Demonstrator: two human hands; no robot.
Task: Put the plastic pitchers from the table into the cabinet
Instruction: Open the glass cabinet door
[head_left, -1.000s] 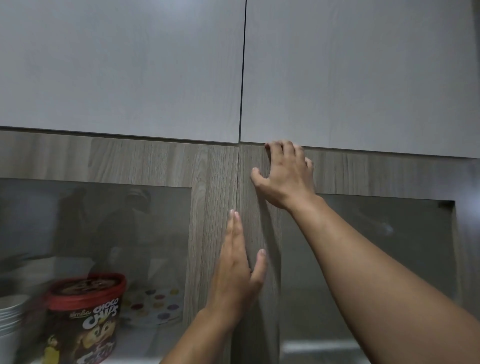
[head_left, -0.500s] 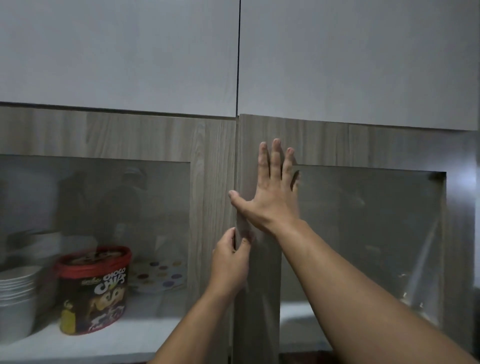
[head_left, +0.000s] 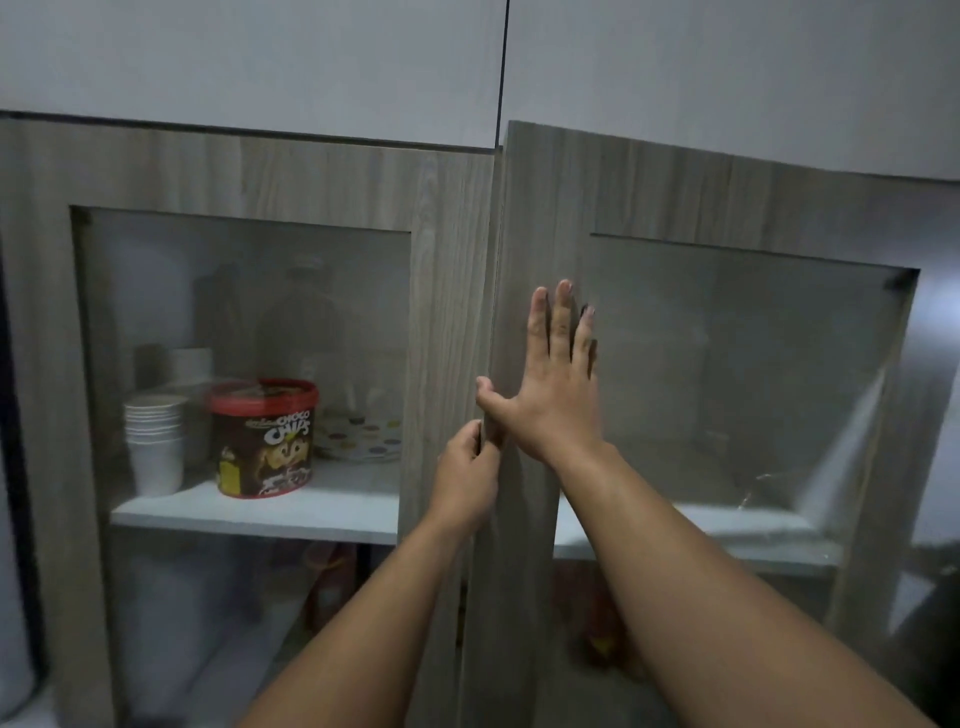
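Your left hand (head_left: 467, 470) pinches right door (head_left: 524, 249) edge, door slightly ajar | your right hand (head_left: 558, 387) flat, fingers straight, on door frame | pitchers out of view | tub (head_left: 262, 439), cups (head_left: 155, 441) behind left glass

Two cabinet doors stand side by side, the left door (head_left: 249, 171) flush, the right door (head_left: 545, 208) swung slightly out. Behind the left door, on a shelf (head_left: 260, 512), a cup stack (head_left: 155, 441) stands left of a tub (head_left: 264, 439), with plates (head_left: 363, 439) behind to the right.
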